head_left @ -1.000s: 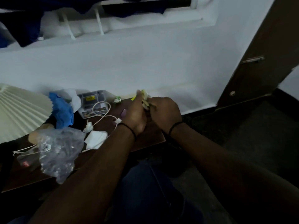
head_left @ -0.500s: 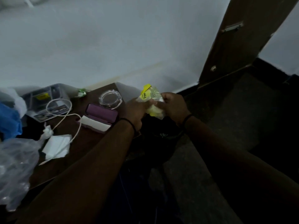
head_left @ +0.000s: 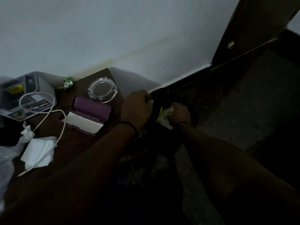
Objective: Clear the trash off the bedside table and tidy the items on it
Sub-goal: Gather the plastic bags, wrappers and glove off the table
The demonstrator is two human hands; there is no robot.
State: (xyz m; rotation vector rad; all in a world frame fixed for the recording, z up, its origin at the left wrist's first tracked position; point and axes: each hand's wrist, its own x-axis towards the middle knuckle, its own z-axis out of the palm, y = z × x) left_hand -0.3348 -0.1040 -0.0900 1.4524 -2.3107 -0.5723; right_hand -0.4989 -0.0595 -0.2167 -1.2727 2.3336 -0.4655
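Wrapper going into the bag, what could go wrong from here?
1. The left hand grips only the black bag's rim; if the mouth sags, the wrapper in the right hand may miss.
2. The left forearm passes near the purple case and glass ashtray, and could nudge them.

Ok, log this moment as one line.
step: binning wrapper | left hand: grips black bag rim | right hand: pushes wrapper in | table: tissue, cable, case remain
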